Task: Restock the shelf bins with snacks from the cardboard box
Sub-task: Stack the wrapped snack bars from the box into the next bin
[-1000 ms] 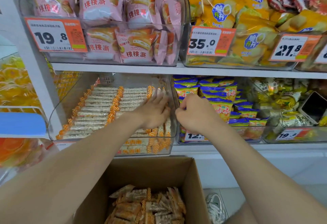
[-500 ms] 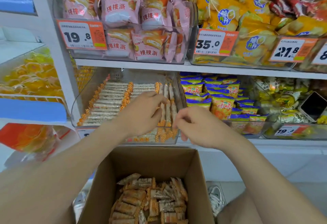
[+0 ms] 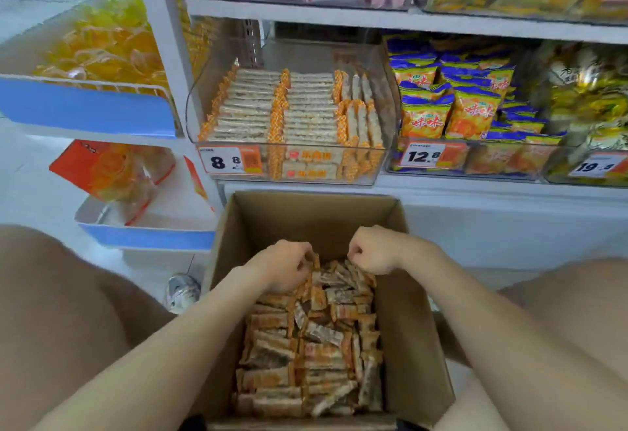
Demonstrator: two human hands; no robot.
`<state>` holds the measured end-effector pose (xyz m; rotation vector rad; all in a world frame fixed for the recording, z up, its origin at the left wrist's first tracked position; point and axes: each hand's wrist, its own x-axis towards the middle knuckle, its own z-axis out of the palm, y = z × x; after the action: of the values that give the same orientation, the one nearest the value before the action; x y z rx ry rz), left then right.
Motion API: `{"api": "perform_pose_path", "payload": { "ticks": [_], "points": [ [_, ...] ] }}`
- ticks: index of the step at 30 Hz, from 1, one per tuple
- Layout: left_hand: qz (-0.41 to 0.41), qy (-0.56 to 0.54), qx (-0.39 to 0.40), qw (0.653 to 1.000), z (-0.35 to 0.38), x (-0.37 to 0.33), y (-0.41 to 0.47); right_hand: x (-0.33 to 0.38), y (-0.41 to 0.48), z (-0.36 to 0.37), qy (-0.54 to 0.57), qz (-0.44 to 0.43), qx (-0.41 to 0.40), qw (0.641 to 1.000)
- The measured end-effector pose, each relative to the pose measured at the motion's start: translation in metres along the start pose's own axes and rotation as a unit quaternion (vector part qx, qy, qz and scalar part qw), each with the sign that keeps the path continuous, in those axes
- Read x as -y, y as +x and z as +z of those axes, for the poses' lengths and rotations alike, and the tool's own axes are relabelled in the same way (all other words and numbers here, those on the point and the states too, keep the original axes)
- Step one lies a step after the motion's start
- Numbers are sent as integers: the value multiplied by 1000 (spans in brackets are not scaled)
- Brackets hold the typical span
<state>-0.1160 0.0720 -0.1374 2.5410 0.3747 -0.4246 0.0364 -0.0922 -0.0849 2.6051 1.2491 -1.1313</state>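
- While left hand [image 3: 285,270] and right hand [image 3: 373,250] sit at the far end of the cardboard box [image 3: 411,311], the shelf bin [image 3: 292,145] lies straight ahead and up, just past the box's far wall.
- Loose snack bars [image 3: 306,345] under them: jumbled, long axes mostly crosswise.
- Both hands: fingers curled into the pile, gripping bars; equally near the bin.

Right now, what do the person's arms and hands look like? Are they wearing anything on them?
The left arm and right arm are bare as far up as the picture shows, no sleeves. The left hand and right hand wear no gloves, and I see no watch, bracelet or rings.
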Motion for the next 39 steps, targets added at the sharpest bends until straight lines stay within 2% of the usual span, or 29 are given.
{"api": "perform_pose_path", "payload": {
  "ticks": [3,7,10,12,16,18,21,23,26,30,32,35,39],
  "points": [
    [-38,-18,22,999,41,24,18,-12,32,46,40,55,-44,997],
    [-93,-22,64,993,89,51,36,-28,61,111,-9,113,-104,988],
    [-109,-26,58,992,108,56,54,-30,84,143,-12,107,-112,988],
    [-114,-2,25,993,113,56,68,-31,99,150,-40,119,-116,985],
    [-95,37,-41,994,117,64,96,-41,122,158,-45,153,-39,986],
    [-101,33,-25,994,121,73,107,-44,127,161,-49,161,-28,985],
    [-105,34,35,993,127,82,117,-44,130,166,-61,146,-77,984],
    [-116,52,58,990,132,82,120,-45,131,171,-20,117,-102,988],
    [-129,105,45,985,138,80,120,-41,131,178,138,76,-126,979],
    [-118,210,71,968,144,85,110,-40,129,180,217,112,-137,960],
    [-124,192,67,971,148,88,103,-44,126,180,191,135,-110,966],
    [-144,70,9,987,148,89,93,-47,119,178,119,140,-89,979],
    [-170,8,16,985,137,87,78,-44,111,171,172,120,-102,973]
  ]
}}
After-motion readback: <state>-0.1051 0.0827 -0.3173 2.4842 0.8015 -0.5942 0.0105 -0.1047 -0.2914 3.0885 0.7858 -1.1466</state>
